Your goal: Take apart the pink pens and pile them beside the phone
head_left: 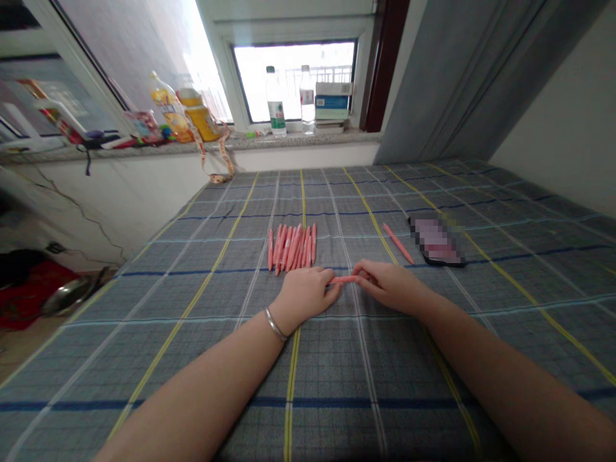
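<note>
Both my hands rest on a grey plaid bedsheet [192, 301] and hold one pink pen [344, 279] between them, lying crosswise. My left hand [304, 293], with a silver bracelet on its wrist, pinches the pen's left end. My right hand [387, 284] is closed around its right end. Just beyond the hands lies a row of several pink pens [292, 246], side by side. One more pink pen [398, 242] lies alone at a slant to the right.
A phone [436, 241] lies on the sheet right of the single pen. The windowsill at the back carries two water bottles [276, 102], a box [332, 101], yellow bottles [192, 115] and a hanging strap. A wall runs along the right side; floor clutter lies far left.
</note>
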Demonstrator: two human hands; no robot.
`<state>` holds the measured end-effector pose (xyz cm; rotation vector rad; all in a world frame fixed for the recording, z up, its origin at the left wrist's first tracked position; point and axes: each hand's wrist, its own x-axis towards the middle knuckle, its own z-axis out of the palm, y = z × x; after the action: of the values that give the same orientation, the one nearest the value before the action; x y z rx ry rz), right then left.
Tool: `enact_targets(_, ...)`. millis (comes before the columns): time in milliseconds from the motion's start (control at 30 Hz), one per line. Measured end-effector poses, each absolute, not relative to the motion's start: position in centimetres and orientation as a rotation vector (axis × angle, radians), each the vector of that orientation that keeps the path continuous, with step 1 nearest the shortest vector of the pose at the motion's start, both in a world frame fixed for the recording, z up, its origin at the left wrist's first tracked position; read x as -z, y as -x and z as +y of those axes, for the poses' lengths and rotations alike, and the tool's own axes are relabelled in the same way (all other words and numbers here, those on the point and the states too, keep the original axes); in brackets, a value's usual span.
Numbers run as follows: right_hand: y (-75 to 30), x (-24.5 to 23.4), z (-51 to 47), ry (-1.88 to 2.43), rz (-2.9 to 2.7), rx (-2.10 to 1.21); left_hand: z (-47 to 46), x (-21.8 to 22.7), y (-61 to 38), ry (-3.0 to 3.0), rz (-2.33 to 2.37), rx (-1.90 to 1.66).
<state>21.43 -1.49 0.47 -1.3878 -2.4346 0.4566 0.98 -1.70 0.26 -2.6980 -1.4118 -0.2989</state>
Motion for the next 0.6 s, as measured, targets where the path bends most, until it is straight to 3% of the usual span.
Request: enact_targets(600, -21.48, -0.46, -1.48, 1.350, -2.418, -0.437, -1.57, 0.02, -0.87, 2.672, -1.411, 0.296)
